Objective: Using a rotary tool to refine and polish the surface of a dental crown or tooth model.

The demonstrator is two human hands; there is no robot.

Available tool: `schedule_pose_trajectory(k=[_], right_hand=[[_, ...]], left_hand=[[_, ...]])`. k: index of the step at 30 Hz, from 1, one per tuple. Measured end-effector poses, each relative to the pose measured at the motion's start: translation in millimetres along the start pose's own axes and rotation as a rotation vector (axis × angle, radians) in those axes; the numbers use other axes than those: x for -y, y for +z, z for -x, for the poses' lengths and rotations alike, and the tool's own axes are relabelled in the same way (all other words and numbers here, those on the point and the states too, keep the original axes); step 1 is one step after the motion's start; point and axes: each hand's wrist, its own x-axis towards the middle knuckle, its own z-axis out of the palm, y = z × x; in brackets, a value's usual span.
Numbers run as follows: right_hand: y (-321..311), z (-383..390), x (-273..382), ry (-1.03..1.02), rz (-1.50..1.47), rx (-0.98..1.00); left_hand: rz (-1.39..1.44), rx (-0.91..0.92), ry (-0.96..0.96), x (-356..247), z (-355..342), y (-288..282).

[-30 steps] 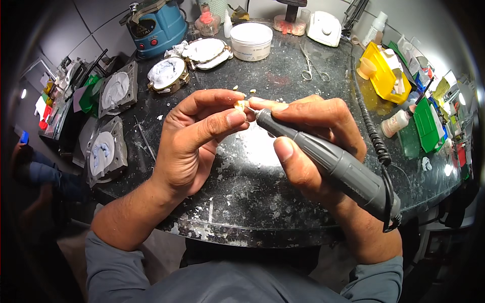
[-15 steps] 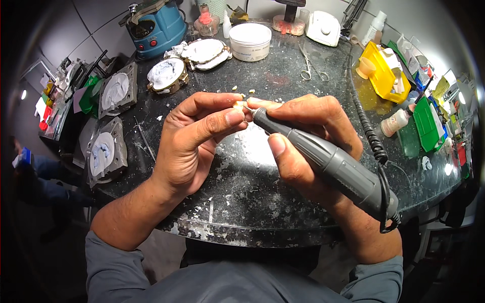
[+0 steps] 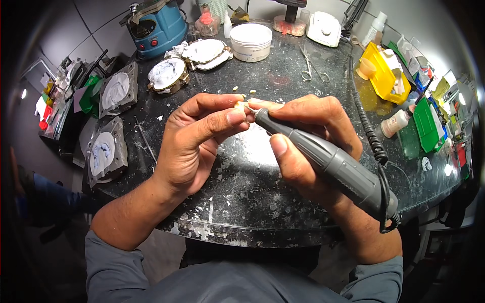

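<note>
Dark speckled bench (image 3: 262, 202) is ringed by containers: blue machine (image 3: 156, 25) at rear; two grey metal flasks (image 3: 106, 151) w/ white plaster fill at left; yellow bin (image 3: 381, 76) w/ small items at right; white tub (image 3: 251, 41), lidded (contents not visible). Left hand (image 3: 194, 144) is curled, thumb and forefinger pinching small pale piece (image 3: 240, 105) above bench centre. Right hand (image 3: 308, 146) is wrapped around grey handpiece (image 3: 328, 161), tip at the piece.

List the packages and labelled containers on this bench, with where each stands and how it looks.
Round white tub: far middle of the bench, squat, lidded.
Small white dropper bottle: behind the tub, slim.
Pale bottle: right side, lying tilted, beside the green tray.
Yellow bin: far right, open-topped.
</note>
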Motion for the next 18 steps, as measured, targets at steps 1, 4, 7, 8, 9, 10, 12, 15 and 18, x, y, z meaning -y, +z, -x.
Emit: schedule_pose_trajectory(k=[1, 4, 7, 8, 9, 10, 12, 15, 18], right_hand=[[-1.0, 0.0, 1.0, 0.004, 0.005, -0.004], [-3.1, 0.8, 2.8, 0.049, 0.017, -0.018], [-3.3, 0.8, 0.1, 0.023, 0.013, -0.01], [-3.5, 0.3, 0.0, 0.023, 0.012, -0.009], [-3.9, -0.2, -0.5, 0.016, 0.029, -0.005], [-4.1, -0.4, -0.9, 0.01, 0.047, 0.0], [-2.8, -0.4, -1.1, 0.01, 0.031, -0.005], [-2.6, -0.9, -1.0, 0.006, 0.022, -0.003], [-2.1, -1.0, -1.7, -0.005, 0.02, 0.003]], left_hand=[[0.027, 0.016, -0.01, 0.0, -0.4, 0.3], [0.144, 0.031, -0.094, -2.6, 0.4, -0.1], [0.18, 0.014, -0.135, -2.5, 0.3, -2.0], [0.18, 0.014, -0.135, -2.6, 0.5, -1.8], [0.192, 0.014, -0.136, -2.4, 0.1, -1.7], [0.203, 0.015, -0.138, -2.0, -0.2, -1.7], [0.211, 0.017, -0.139, -1.7, -0.1, -1.5], [0.218, 0.013, -0.137, -2.3, 1.1, -0.7], [0.218, 0.004, -0.138, -2.0, 1.7, 0.6]])
